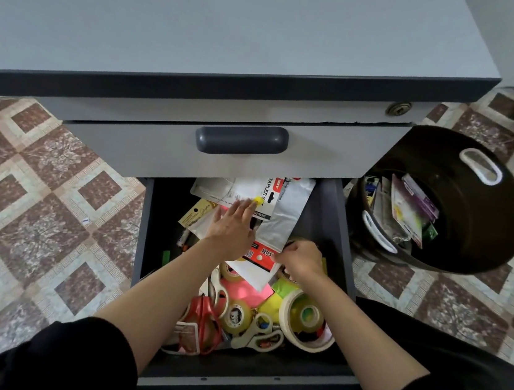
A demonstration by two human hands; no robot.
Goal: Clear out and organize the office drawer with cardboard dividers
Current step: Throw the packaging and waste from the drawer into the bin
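The open grey drawer [339, 224] is full of clutter: white packets, tape rolls [302, 314], red scissors [202, 314], bright sticky notes. My left hand [232, 227] lies flat with straight fingers on a white stapler packet [243, 190] near the drawer's back. My right hand [301, 260] has curled fingers that pinch the edge of a red and white packet [261, 255] in the drawer's middle. A clear plastic bag [285, 217] lies between the two hands.
A black bin [477, 235] with white handle slots stands on the tiled floor to the right, with several packets inside. The upper drawer with its dark handle [241, 139] overhangs the back of the open drawer. The grey cabinet top is above.
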